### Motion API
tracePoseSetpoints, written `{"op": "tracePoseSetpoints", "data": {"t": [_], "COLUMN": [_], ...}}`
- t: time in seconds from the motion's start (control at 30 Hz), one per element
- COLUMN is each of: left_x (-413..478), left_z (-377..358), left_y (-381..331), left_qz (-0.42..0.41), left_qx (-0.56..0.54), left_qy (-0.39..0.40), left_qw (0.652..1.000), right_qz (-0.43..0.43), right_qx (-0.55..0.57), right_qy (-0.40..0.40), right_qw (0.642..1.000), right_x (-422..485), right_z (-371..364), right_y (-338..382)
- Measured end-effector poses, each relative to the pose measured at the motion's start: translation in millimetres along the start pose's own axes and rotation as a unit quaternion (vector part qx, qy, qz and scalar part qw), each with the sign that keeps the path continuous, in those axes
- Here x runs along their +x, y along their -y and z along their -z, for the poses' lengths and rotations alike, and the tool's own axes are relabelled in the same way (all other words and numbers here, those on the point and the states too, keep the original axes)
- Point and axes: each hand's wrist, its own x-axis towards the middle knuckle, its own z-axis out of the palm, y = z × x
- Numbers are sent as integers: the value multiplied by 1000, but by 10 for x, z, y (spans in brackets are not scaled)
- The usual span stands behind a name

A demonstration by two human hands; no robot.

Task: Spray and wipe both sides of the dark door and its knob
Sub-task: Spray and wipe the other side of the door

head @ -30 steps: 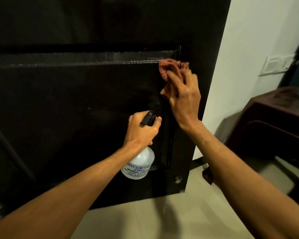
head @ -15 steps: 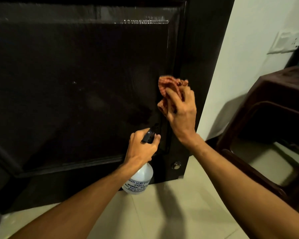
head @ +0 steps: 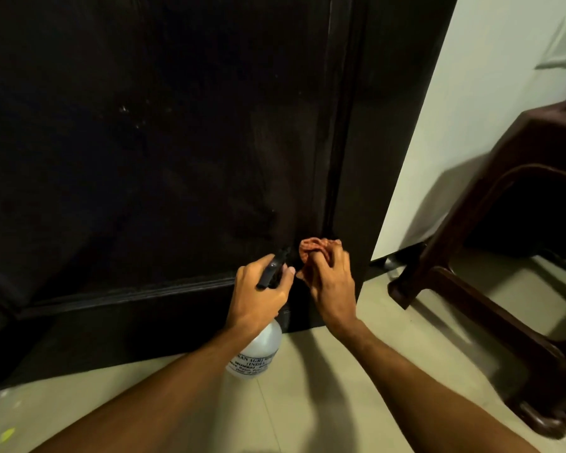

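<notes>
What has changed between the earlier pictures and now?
The right hand moved the cloth down the right moulding of the door, from the panel's top corner to near its bottom corner. The left hand came down alongside it with the spray bottle. Nothing was taken up or let go: the right hand still grips the cloth, and the left hand still holds the spray bottle by its trigger head.

My left hand [head: 258, 295] holds the bottle [head: 258, 351], which hangs below it, just left of my right hand [head: 332, 286], which holds the cloth [head: 312, 248] against the door [head: 144, 142] near its lower right corner. Stool [head: 504, 223] on the floor [head: 307, 403] at right, before the wall [head: 455, 125].
</notes>
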Motion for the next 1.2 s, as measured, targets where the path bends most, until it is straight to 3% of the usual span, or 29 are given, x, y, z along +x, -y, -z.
{"op": "tracePoseSetpoints", "data": {"t": [0.2,0.37,0.43,0.5,0.63,0.73,0.8,0.87,0.93,1.07,1.2], "left_x": [-116,-303,-344,-350,-404,-458,-485,-554,-596,-700,-822], "left_z": [17,108,120,224,600,792,956,1304,1501,1832,2092], "left_y": [326,645,682,750,1013,1119,1180,1375,1457,1586,1623], "left_qz": [1,3,10,34,95,135,135,154,165,186,193], "left_qx": [1,-1,-3,2,18,17,12,-2,1,36,40], "left_qy": [-15,-28,-21,-34,-76,-101,-106,-132,-147,-173,-198], "left_qw": [1000,1000,1000,999,992,985,985,979,975,967,960], "right_qz": [-52,-100,-110,-87,20,-3,-69,-101,-87,27,-7], "right_qx": [56,55,72,90,104,130,122,113,130,154,209], "right_qy": [-105,0,-13,-23,47,-26,-98,-117,-83,55,50], "right_qw": [992,993,991,992,993,991,985,981,984,986,977], "right_x": [188,-365,-352,-249,-368,-398,-440,-442,-433,-400,-471], "right_z": [-62,-438,-415,-476,-808,-766,-759,-972,-1185,-1578,-1552], "right_y": [110,58,26,177,671,662,646,962,1288,2083,2125]}}
